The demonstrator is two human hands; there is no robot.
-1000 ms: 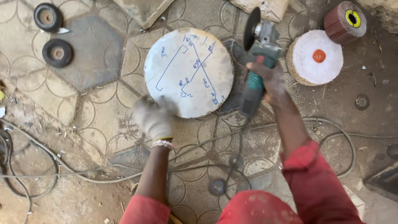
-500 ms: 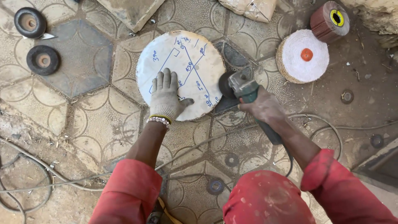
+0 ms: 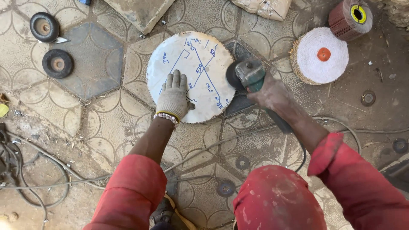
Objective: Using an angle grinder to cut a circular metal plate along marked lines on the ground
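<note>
just two hands, one disc, one grinder

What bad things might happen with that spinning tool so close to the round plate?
1. The right hand holding the angle grinder is bare, so grit or a slip may hurt it.
2. The gloved left hand rests flat on the white round slab, near the grinder's disc; a kick sideways might reach it.
3. The power cable lies across the floor by the legs and might snag.
</note>
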